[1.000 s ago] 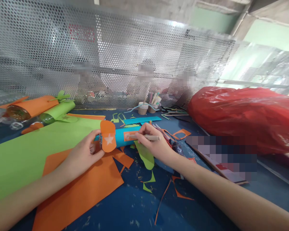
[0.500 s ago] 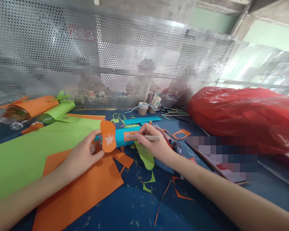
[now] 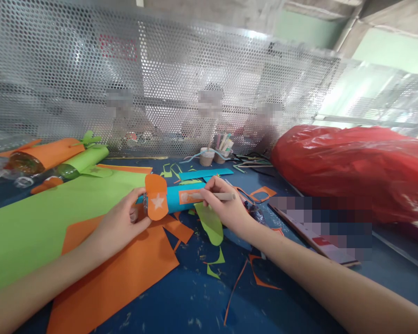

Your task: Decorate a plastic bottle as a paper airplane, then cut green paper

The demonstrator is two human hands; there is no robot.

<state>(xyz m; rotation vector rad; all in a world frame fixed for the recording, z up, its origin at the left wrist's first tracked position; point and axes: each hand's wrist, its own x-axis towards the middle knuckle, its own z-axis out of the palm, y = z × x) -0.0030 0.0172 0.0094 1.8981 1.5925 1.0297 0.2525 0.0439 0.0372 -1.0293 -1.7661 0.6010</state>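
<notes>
My left hand (image 3: 130,215) is wrapped around the left end of a plastic bottle (image 3: 173,200) covered in blue paper, which lies sideways above the table. Near that end, a rounded orange piece (image 3: 156,183) bearing a pale star (image 3: 157,202) crosses the bottle. An orange rectangle (image 3: 182,198) with pale marks sits on the blue side. My right hand (image 3: 223,199) pinches a light grey marker (image 3: 228,196), its tip end over the rectangle. Fingers partly hide the bottle's right end. Below it is a rounded green piece (image 3: 211,227).
Orange sheets (image 3: 125,273) and a large green sheet (image 3: 55,213) cover the left. Paper scraps (image 3: 214,269) lie in front. Wrapped bottles (image 3: 61,153) stand back left. Cups (image 3: 206,157) with pens are behind, a red plastic bag (image 3: 351,171) and a flat board (image 3: 313,236) right.
My right hand and the marker have shifted slightly right along the orange rectangle, and more pale marking shows on it. My left hand and the bottle have stayed in place.
</notes>
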